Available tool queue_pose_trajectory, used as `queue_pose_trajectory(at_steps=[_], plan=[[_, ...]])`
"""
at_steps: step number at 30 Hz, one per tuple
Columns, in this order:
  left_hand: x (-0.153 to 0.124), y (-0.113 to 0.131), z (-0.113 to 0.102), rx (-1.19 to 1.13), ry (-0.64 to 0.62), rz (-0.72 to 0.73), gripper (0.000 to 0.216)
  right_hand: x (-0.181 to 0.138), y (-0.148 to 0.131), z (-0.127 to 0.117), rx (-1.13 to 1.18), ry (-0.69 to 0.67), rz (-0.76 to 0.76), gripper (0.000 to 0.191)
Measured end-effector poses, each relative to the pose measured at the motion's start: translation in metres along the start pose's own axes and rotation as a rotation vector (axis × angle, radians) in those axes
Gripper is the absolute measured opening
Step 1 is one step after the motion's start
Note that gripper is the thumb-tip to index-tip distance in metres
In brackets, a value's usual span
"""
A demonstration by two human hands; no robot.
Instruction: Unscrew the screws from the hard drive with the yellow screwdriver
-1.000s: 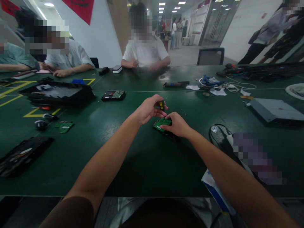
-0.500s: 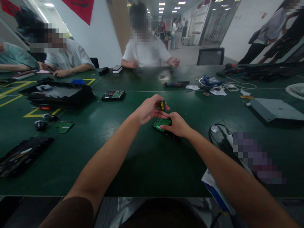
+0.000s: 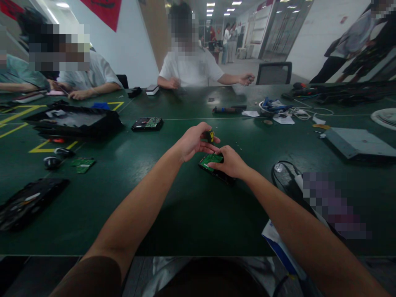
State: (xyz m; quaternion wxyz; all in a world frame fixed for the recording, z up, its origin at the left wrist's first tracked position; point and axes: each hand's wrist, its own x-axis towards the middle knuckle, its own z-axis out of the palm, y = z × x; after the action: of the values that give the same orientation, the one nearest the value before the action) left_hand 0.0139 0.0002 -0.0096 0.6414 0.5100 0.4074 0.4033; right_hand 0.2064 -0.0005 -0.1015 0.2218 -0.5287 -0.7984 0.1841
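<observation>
Green circuit board (image 3: pixel 213 158) faces up on a black device (image 3: pixel 217 175) lying on the table (image 3: pixel 173 214), just nearer than the left hand (image 3: pixel 198 144), whose fingers close around a black-and-yellow tool (image 3: pixel 211 136). The right hand (image 3: pixel 231 162) clamps the device's right part, thumb over the board.

- My table (image 3: pixel 182 222) lies dim, darkest toward its near edge.
- White ceiling lights (image 3: pixel 236 3) glow beyond it.
- Soft glare spreads beside my left forearm (image 3: pixel 142 202).
- Wide-angle distortion stretches the side edges.
- Fine detail at my fingers (image 3: pixel 227 153) looks soft.
</observation>
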Motion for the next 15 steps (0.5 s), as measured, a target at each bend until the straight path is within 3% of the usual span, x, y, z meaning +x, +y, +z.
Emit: queue_pose_trajectory(at_steps=[6, 15], plan=[[0.004, -0.002, -0.006, 0.029, 0.012, 0.040, 0.031, 0.001, 0.000, -0.001, -0.003, -0.009, -0.024, 0.050], [-0.003, 0.002, 0.005, -0.034, -0.017, -0.018, 0.024, 0.000, 0.000, 0.001, -0.001, 0.006, -0.006, 0.051]])
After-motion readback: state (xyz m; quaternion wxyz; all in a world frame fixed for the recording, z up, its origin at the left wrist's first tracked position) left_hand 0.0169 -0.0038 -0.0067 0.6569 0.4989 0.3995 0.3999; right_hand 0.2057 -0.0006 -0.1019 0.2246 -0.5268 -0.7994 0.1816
